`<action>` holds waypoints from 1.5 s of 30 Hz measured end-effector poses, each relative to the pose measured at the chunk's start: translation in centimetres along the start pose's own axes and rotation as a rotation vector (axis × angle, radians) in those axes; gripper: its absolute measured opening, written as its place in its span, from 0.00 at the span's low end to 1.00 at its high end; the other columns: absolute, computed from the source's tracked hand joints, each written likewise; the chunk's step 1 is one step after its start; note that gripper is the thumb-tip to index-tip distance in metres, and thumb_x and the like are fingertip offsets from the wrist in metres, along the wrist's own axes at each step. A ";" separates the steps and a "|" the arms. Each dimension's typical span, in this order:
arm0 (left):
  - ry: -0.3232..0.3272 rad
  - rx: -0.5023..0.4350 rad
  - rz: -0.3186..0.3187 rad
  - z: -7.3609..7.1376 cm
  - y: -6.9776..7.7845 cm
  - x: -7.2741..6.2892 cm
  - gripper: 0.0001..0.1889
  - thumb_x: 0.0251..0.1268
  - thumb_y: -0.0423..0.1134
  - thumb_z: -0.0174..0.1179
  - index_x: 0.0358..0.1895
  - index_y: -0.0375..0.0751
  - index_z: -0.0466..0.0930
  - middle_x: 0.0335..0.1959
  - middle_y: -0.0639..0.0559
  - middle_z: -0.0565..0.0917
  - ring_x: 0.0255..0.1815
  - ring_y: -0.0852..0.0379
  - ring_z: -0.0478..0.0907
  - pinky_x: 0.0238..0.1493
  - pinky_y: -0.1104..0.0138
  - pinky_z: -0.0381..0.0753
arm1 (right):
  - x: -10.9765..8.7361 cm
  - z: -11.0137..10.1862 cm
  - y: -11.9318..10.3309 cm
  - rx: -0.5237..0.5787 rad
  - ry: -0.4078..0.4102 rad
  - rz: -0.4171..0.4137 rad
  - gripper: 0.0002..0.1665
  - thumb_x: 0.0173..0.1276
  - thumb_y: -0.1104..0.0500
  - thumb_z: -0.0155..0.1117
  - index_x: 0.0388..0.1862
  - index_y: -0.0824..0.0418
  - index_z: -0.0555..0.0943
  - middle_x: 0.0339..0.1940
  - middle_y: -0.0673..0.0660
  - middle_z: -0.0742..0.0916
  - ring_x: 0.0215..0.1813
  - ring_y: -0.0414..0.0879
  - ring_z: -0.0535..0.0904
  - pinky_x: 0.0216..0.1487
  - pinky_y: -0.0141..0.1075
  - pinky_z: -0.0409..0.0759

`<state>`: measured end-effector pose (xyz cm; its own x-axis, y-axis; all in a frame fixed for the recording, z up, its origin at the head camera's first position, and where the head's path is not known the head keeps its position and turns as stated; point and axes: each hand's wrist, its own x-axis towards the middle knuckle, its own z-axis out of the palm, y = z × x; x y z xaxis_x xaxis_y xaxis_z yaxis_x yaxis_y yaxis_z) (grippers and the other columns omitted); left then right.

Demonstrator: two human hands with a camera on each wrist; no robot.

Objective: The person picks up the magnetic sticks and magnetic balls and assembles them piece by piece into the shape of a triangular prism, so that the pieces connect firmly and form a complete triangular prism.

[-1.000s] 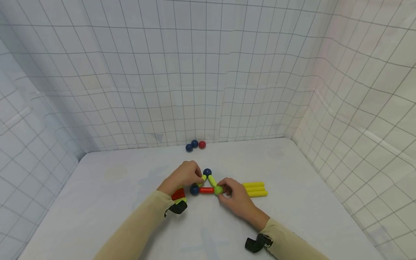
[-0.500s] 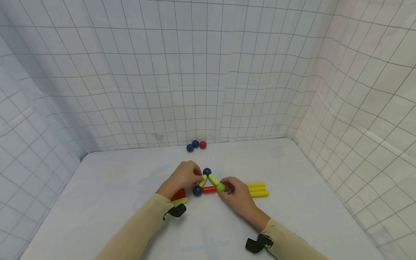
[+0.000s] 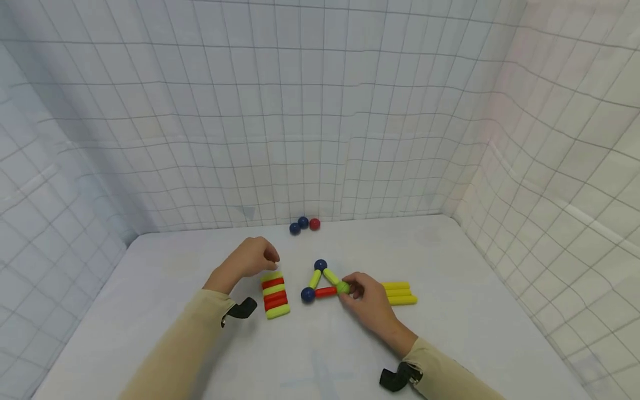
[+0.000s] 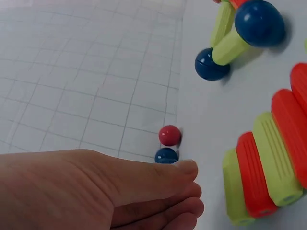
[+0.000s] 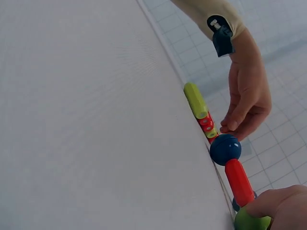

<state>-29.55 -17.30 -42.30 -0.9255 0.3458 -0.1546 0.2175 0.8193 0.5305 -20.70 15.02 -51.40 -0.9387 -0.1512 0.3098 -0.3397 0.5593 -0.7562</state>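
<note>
A small triangle of magnetic building pieces lies mid-table in the head view. Its corners are two blue balls [image 3: 308, 295] and a green ball [image 3: 343, 288]. A red stick [image 3: 326, 292] makes the near side, and lime sticks [image 3: 332, 276] make the other two. My right hand [image 3: 367, 297] pinches the green ball between thumb and fingers. Above the far end of a row of red and lime sticks [image 3: 275, 294] hovers my left hand [image 3: 250, 256], holding nothing. The left wrist view shows its thumb [image 4: 158, 179] against loosely bent fingers.
Three yellow sticks [image 3: 398, 293] lie side by side just right of my right hand, which overlaps their ends. Two blue balls [image 3: 303, 223] and a red ball [image 3: 314, 224] sit by the back edge. Grid-patterned white cloth [image 3: 310, 139] walls in the back and sides.
My left hand has let go of the triangle's left lime stick and moved left over the row of sticks. The triangle has shifted slightly right, with my right hand still on the green ball.
</note>
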 end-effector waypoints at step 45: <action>0.232 -0.298 0.237 2.0 1.2 2.0 0.11 0.69 0.35 0.74 0.51 0.37 0.87 0.44 0.49 0.90 0.48 0.49 0.87 0.56 0.52 0.87 | 0.0 -0.2 0.0 -0.003 -0.011 -0.032 0.18 0.67 0.65 0.81 0.52 0.52 0.88 0.39 0.44 0.85 0.38 0.42 0.80 0.41 0.35 0.82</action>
<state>-30.52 -14.68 -43.66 -0.9134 0.3685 0.1729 0.3642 0.5502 0.7514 -20.65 15.17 -51.26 -0.9279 -0.1783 0.3274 -0.3694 0.5568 -0.7440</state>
